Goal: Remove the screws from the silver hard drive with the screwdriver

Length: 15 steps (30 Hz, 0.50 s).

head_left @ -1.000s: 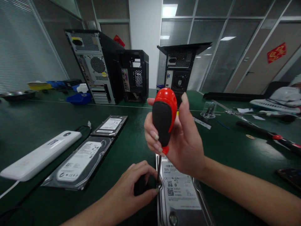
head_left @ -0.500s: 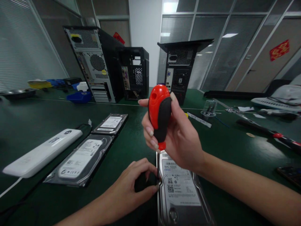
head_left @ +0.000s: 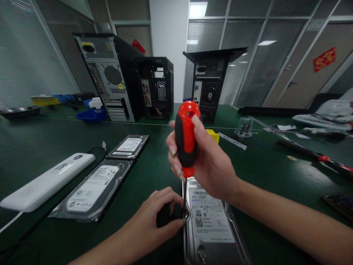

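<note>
Screwdriver (head_left: 189, 132) is turning, right hand (head_left: 213, 162) gripping it | left hand (head_left: 154, 213) curling narrowly by tip (head_left: 185, 209), hold unclear | lower centre: drive (head_left: 212, 224) lying closed, turning seemingly unfinished

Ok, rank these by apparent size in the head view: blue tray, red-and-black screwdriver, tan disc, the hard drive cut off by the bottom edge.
1. Hard drive, even partly covered and cut off
2. Screwdriver
3. Blue tray
4. Tan disc

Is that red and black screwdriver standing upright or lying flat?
Upright. The right hand holds the screwdriver handle-up, its thin shaft pointing down to the edge of the hard drive.
</note>
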Available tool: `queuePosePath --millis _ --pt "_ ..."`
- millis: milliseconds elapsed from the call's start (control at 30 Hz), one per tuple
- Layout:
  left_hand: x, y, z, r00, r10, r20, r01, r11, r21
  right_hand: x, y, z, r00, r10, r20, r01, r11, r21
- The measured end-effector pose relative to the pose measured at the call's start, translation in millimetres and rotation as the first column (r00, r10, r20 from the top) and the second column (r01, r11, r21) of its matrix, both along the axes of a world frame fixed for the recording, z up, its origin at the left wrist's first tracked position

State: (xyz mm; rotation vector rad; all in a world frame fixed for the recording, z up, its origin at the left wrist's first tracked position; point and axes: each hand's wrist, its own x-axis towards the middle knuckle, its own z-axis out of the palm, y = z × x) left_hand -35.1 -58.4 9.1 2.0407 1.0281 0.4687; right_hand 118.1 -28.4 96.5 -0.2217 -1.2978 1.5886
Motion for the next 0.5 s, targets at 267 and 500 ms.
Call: queuePosePath --millis 267,500 --pt "1.8 1.0 1.4 1.0 0.001 -0.006 -0.001 1.0 -0.007 1.3 4.5 -1.5 0.995 0.096 -0.035 -0.096 0.995 -0.007" --pt "0.8 1.3 0.6 1.0 -0.005 0.003 0.005 1.0 0.01 0.4 7.8 -3.1 0.999 0.041 -0.022 -0.041 0.999 -0.028"
